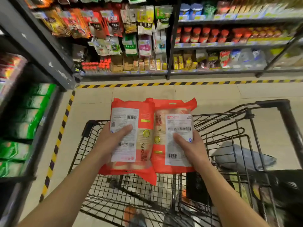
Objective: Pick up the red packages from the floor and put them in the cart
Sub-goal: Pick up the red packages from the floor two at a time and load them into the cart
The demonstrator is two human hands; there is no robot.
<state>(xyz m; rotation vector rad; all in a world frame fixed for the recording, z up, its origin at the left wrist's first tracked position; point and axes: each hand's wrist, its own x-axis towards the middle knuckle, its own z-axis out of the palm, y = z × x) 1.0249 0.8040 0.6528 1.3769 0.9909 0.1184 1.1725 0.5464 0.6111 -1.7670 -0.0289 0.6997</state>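
Two red packages with white labels are held side by side above the black wire cart (114, 190). My left hand (111, 140) grips the left red package (144, 125) from its left edge, thumb lying across the label. My right hand (191, 145) grips the right red package (173, 164) from its right edge, thumb on its label. Both packages hover over the front part of the cart basket, backs facing up.
Store shelves full of packets and jars (205, 35) run along the back. A shelf with green packs (21, 125) stands at the left. Yellow-black tape (164, 84) marks the tiled floor. A grey bag (242, 156) lies at the right inside the cart area.
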